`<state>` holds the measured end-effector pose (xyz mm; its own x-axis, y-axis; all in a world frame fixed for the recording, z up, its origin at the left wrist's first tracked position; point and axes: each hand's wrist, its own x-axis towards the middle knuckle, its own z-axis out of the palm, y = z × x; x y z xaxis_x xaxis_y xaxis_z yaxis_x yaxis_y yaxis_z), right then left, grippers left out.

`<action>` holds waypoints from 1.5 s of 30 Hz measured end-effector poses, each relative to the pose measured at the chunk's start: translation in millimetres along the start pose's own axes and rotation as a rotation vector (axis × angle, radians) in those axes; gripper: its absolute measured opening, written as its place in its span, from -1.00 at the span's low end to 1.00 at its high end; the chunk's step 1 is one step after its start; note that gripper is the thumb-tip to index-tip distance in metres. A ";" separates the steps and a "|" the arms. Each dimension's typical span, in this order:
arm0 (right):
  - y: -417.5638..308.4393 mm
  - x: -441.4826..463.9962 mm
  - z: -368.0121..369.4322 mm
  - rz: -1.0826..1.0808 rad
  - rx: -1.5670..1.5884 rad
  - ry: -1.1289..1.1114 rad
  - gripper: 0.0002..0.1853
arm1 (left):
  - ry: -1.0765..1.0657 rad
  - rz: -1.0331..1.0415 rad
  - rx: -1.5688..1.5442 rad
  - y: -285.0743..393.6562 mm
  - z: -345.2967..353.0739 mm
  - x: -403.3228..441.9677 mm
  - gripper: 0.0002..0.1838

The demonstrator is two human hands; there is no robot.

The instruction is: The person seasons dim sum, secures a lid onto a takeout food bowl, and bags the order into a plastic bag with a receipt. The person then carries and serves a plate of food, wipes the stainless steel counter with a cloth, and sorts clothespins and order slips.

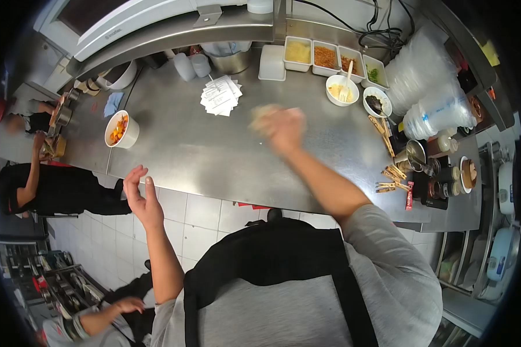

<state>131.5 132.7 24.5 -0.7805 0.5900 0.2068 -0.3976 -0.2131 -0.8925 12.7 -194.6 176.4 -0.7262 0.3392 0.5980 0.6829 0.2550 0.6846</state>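
Note:
My right hand (287, 128) is over the middle of the steel counter (214, 150), smeared by motion. Its fingers close on a pale tan cloth (262, 118), too blurred for its folds to show. My left hand (145, 196) hangs in the air just off the counter's front edge, open and holding nothing, fingers a little curled and thumb raised. Closest to it on the counter stands a white tub (123, 130) of orange and red chunks of food. Beyond my right hand lies a fanned pile of printed paper slips (220, 95).
White containers of toppings (325, 56) line the back. Nearby stand a white bowl with a fork (341, 91) and a bowl of dark food (377, 103). Clothespins (391, 178), jars and stacked plastic lids (428, 69) crowd the right end. Co-workers (52, 188) stand at left and lower left.

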 end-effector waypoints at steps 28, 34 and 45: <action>1.2 -130.7 141.6 -0.296 -0.782 -0.607 -0.81 | 0.242 -1.110 -0.423 -252.3 -4.7 142.3 -0.47; -39.0 -89.5 187.2 0.509 0.037 -0.440 -0.72 | 0.566 -1.042 -0.393 -255.1 24.5 150.3 -0.69; -195.2 -136.1 -76.1 -0.075 -1.316 0.537 -0.75 | -0.313 -0.906 -0.598 -198.8 -23.9 95.6 -0.94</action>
<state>352.1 153.3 140.0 -0.3851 0.8494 0.3608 0.5341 0.5239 -0.6635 -194.4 -234.5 107.4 -0.8249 0.4828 -0.2939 -0.2944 0.0769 0.9526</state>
